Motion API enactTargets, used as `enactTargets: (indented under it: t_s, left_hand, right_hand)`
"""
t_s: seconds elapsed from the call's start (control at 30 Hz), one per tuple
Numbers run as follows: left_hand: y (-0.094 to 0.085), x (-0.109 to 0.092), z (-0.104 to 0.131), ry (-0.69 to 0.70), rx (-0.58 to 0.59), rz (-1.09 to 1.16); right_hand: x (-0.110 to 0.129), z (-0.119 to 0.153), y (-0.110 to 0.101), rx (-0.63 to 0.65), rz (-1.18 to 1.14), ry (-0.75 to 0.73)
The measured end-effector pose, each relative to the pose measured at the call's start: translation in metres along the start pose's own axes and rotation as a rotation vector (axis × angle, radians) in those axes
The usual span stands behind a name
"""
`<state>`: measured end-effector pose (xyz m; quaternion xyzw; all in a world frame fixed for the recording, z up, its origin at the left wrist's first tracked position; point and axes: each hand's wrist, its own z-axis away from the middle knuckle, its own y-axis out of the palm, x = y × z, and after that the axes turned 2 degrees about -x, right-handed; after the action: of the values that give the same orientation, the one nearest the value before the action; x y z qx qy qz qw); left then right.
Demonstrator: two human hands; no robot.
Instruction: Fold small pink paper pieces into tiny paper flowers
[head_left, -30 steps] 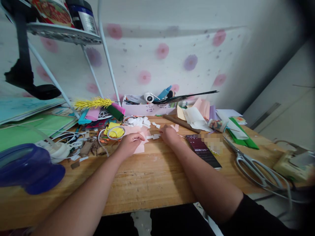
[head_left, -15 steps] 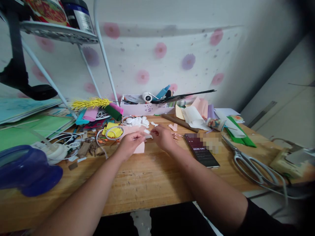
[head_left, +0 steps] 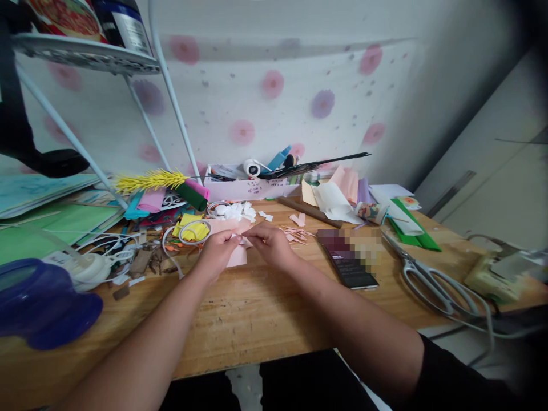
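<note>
Fingers of the left hand [head_left: 217, 253] and right hand [head_left: 270, 242] pinched a pale paper scrap [head_left: 237, 237] above the surface [head_left: 257, 314], toward its back edge, seemingly to steady it from both sides.

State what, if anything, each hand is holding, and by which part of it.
The left hand holds a small pale paper piece in its fingertips; the right hand has its fingertips close by. Which part is gripped cannot be told.
</note>
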<state>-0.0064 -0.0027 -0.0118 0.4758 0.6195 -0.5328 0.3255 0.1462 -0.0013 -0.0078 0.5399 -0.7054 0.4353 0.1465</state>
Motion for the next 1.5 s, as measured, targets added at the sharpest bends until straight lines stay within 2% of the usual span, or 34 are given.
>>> enactTargets:
  t_s: [0.17,0.23,0.4,0.6,0.73,0.83,1.0,1.23,1.5]
  left_hand:
    - [0.001,-0.003,0.0,-0.01,0.06,0.009]
    - [0.001,-0.005,0.001,-0.016,0.082,0.019]
    - [0.001,-0.007,0.003,-0.024,0.14,0.162]
    - [-0.001,-0.01,0.004,-0.093,0.124,0.352]
    - [-0.002,-0.01,0.004,-0.145,0.147,0.488]
    - [-0.002,-0.01,0.004,-0.163,0.145,0.524]
    - [-0.002,-0.011,0.003,-0.144,0.14,0.493]
    - [0.001,-0.009,0.004,-0.137,0.116,0.441]
    - [0.005,-0.012,0.005,-0.231,0.146,0.606]
  right_hand:
    - [-0.003,0.001,0.005,0.008,-0.001,0.08]
    - [-0.003,0.001,0.006,0.003,0.018,0.069]
    - [-0.002,0.0,0.002,-0.046,0.009,0.046]
    - [0.001,-0.001,-0.002,-0.012,-0.146,0.073]
    - [-0.004,-0.002,0.0,-0.038,-0.285,0.212]
    - [-0.008,-0.003,0.003,-0.004,-0.335,0.27]
    - [-0.01,-0.003,0.003,-0.016,-0.348,0.2]
    - [-0.008,-0.002,0.004,-0.106,-0.134,0.004]
    - [-0.003,0.003,0.006,-0.132,0.09,-0.165]
